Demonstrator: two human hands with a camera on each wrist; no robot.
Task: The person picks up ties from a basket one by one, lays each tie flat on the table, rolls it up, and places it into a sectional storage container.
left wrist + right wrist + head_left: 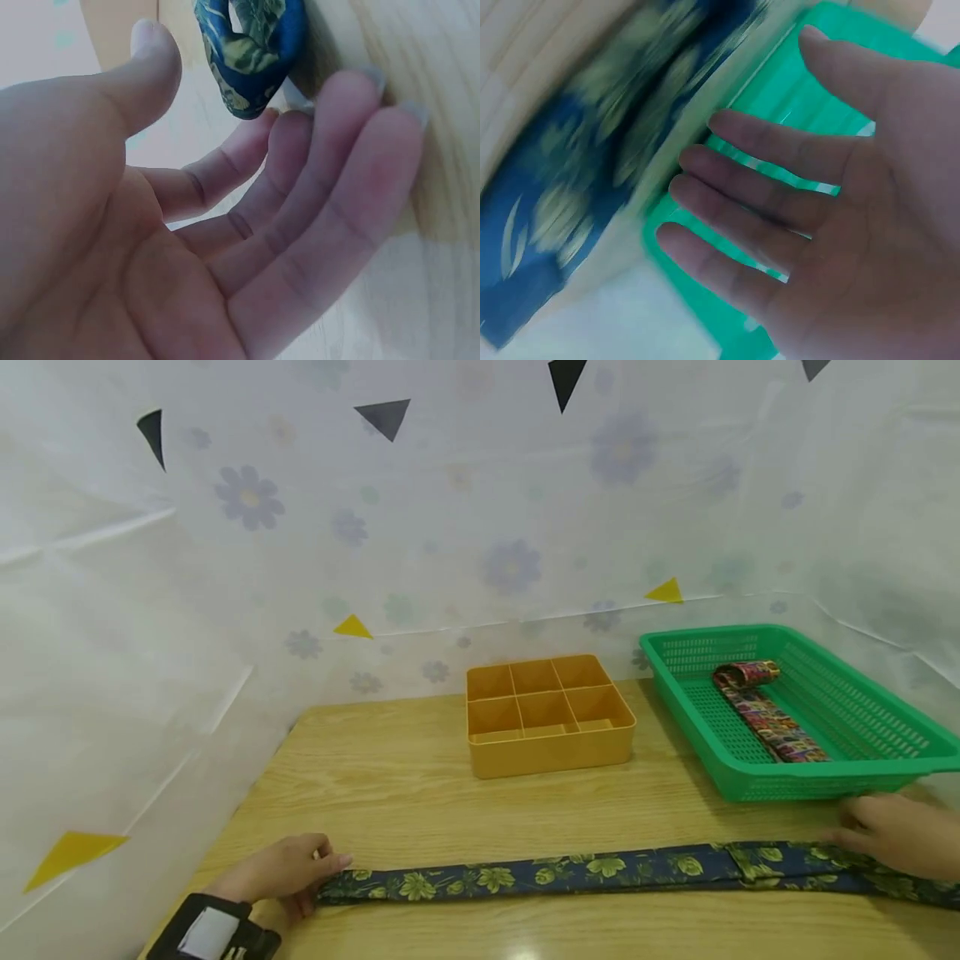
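1. Head view: a long dark-blue tie with a green leaf print (600,870) lies flat and stretched out along the near edge of the wooden table (405,785), running from left to right.
2. The left hand (281,872) rests at the tie's left, narrow end, its fingertips touching the cloth; a black wrist-worn device (213,933) sits on that forearm.
3. The left wrist view shows this hand's fingers (315,217) straight and relaxed, palm bare; the rolled tip of the tie (251,52) sits just beyond the fingertips, and nothing is gripped.
4. The right hand (896,833) lies over the tie's right, wider end, just in front of the green basket (862,727).
5. In the right wrist view, which is blurred, this hand's fingers (757,210) are spread and straight, released and clasping nothing; the tie (592,187) is to one side of them and the green basket (780,97) is behind them.
6. A second, multicoloured tie (765,710), partly rolled at its far end, lies inside the green basket.
7. An orange divided organiser box (547,714) stands at the middle of the table, just left of the basket and well apart from the stretched tie.
8. A white floral sheet (450,510) with small black and yellow triangles hangs behind and beside the table.
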